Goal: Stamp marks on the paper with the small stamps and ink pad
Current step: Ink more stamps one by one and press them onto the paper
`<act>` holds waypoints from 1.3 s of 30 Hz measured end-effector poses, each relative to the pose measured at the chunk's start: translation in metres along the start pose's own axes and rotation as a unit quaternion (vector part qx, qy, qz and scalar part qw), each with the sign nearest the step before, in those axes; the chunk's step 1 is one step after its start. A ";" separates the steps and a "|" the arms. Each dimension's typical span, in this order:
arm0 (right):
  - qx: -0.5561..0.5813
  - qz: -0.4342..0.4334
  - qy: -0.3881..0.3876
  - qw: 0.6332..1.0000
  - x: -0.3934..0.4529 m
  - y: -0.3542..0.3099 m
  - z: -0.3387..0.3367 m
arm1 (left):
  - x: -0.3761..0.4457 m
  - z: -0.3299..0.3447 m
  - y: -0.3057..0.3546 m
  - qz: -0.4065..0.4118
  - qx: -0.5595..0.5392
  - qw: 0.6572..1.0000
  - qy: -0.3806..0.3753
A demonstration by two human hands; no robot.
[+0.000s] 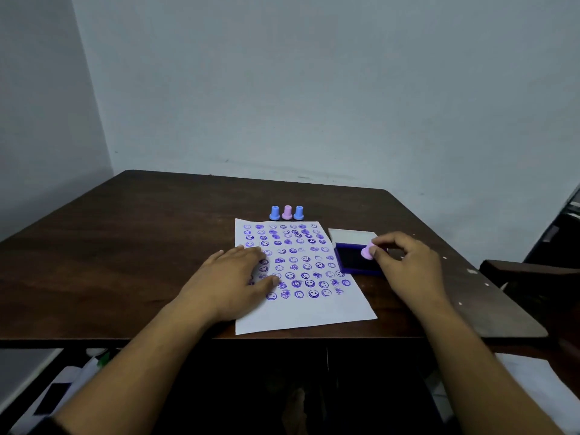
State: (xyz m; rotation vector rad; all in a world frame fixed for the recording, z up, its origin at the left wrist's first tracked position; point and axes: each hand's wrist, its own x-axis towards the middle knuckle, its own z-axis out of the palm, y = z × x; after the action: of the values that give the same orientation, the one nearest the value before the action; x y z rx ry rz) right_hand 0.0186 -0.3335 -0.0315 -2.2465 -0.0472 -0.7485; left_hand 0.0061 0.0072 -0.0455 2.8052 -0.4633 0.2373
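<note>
A white sheet of paper lies on the dark wooden table, covered with several rows of purple smiley stamp marks. My left hand rests flat on the sheet's left edge, fingers spread. My right hand pinches a small pink stamp over the dark pad of the open blue ink pad, which sits just right of the paper. Whether the stamp touches the pad I cannot tell. Three more small stamps stand upright in a row beyond the paper: blue, pink, blue.
The ink pad's white lid is folded back behind it. The table's near edge runs just below the paper. A dark chair arm stands at the right. White and dark clutter lies on the floor at lower left.
</note>
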 end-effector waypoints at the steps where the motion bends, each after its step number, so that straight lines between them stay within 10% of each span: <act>1: -0.003 0.002 -0.004 1.000 0.000 0.001 0.001 | 0.000 0.001 0.000 -0.001 0.000 1.000 0.003; 39: -0.098 -0.042 -0.010 0.994 -0.007 -0.009 0.006 | -0.001 0.001 -0.001 0.003 -0.007 1.000 0.023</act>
State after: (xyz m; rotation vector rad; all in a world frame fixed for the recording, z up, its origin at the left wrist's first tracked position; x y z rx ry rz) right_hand 0.0133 -0.3216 -0.0324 -2.4523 -0.0825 -0.8059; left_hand 0.0052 0.0078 -0.0470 2.7792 -0.4600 0.2978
